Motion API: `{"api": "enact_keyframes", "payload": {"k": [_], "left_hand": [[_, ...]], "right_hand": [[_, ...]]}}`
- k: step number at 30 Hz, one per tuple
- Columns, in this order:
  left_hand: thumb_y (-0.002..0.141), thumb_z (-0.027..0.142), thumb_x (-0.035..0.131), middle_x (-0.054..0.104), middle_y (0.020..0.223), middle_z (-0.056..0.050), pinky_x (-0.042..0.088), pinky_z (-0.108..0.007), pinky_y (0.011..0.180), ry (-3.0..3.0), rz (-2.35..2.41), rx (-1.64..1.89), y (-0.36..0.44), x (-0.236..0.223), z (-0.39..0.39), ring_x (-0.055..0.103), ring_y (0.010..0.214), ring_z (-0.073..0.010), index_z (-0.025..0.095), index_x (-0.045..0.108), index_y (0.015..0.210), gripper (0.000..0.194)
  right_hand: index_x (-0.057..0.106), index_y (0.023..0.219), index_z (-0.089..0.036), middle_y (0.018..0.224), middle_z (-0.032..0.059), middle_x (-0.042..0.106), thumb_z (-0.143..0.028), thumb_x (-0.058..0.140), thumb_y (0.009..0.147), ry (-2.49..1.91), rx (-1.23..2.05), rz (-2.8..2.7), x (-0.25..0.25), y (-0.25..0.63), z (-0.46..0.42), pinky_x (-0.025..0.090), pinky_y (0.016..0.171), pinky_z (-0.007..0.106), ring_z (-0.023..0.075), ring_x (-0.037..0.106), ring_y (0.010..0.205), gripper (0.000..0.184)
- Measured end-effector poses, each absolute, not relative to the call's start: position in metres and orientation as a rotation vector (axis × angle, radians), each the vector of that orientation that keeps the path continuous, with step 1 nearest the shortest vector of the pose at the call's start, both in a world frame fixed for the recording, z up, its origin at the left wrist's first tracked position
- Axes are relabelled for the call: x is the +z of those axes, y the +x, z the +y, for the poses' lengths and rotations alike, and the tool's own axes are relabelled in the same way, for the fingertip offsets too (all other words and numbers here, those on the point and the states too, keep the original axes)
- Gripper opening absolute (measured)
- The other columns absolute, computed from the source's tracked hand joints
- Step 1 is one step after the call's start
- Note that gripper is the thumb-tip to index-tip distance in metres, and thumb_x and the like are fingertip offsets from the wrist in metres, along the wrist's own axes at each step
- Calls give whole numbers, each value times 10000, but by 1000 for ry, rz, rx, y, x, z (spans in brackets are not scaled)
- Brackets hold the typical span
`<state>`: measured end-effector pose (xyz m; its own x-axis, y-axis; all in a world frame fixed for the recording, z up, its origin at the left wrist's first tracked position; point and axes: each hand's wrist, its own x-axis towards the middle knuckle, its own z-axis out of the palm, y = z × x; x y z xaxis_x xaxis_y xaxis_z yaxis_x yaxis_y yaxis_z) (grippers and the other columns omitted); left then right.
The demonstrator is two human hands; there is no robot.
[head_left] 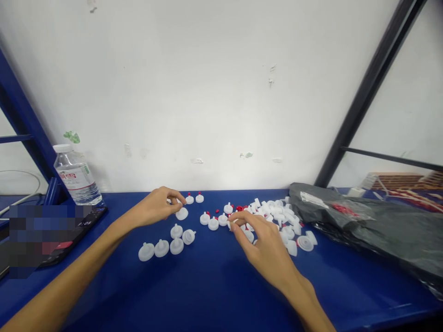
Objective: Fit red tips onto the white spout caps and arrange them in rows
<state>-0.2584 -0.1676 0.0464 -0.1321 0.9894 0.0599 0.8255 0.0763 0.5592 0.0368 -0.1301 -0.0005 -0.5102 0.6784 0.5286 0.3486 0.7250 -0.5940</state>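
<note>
My left hand (161,204) is closed in a pinch at the top of a white plastic nozzle cap (182,213), at the left of the scattered pieces. Its fingertips cover the cap's nozzle. My right hand (265,235) curls thumb and fingers together at the near left side of a pile of white plastic pieces (277,212). What lies between those fingertips is mostly hidden; a bit of white shows there. Small red tips (242,209) lie between the hands and the pile. Two white caps with red tips (200,198) stand upright near the wall.
Several white nozzle caps (162,248) sit at front left, one of them tipped over. More caps (213,224) stand mid-table. A water bottle (78,177) and a phone (76,233) are at left. A dark plastic bag (374,230) covers the right side of the blue table (207,295).
</note>
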Motion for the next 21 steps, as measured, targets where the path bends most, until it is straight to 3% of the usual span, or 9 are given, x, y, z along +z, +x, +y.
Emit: {"api": "enact_keyframes", "payload": {"k": [3,6,8,11,14,17,21], "left_hand": [[845,424,642,561,586,49,356,-223,496,1663,1713,890,-237,51,-173,468,462,-103,214,684,1077,315],[839,416,685,460,523,83,210,-186,421,1437,1458,1024,-206,48,-176,347,417,-65,209,626,1012,276],[840,386,695,429,502,96,154,-183,404,1340,1346,1038,-185,47,-175,289,393,-48,210,590,957,235],[859,368,676,424,472,96,143,-186,398,1298,1266,1013,-162,54,-166,280,381,-47,215,566,931,203],[846,412,672,599,649,29,177,-187,403,1414,1290,962,-159,66,-149,419,432,-59,214,597,987,255],[818,459,656,693,815,-34,308,-205,449,1715,1590,752,-174,70,-122,535,527,-94,178,660,916,297],[707,505,709,717,737,-54,398,-240,516,1738,2027,314,-202,52,-85,594,575,-148,161,670,770,352]], "right_hand": [[623,1223,-345,997,-25,739,-310,552,986,-758,579,-2146,-1,35,-134,474,960,378,210,666,1004,250],[497,1416,-380,1149,-1,722,-434,614,954,-762,667,-2200,-2,32,-140,487,955,396,223,664,1049,480],[439,1471,-388,1127,6,727,-494,652,919,-767,711,-2211,-1,30,-143,506,917,395,232,675,1022,601],[516,1409,-348,971,-15,742,-425,633,947,-735,723,-2080,4,29,-141,523,840,334,197,697,893,483],[639,1241,-303,913,-24,730,-369,608,963,-773,687,-1909,10,33,-133,517,764,278,159,695,788,287],[673,1160,-285,861,-25,708,-382,628,943,-854,640,-1842,13,39,-127,505,727,278,160,684,746,241],[675,1149,-266,872,-6,710,-359,627,937,-859,555,-1840,10,41,-124,496,736,299,179,674,759,237]]}}
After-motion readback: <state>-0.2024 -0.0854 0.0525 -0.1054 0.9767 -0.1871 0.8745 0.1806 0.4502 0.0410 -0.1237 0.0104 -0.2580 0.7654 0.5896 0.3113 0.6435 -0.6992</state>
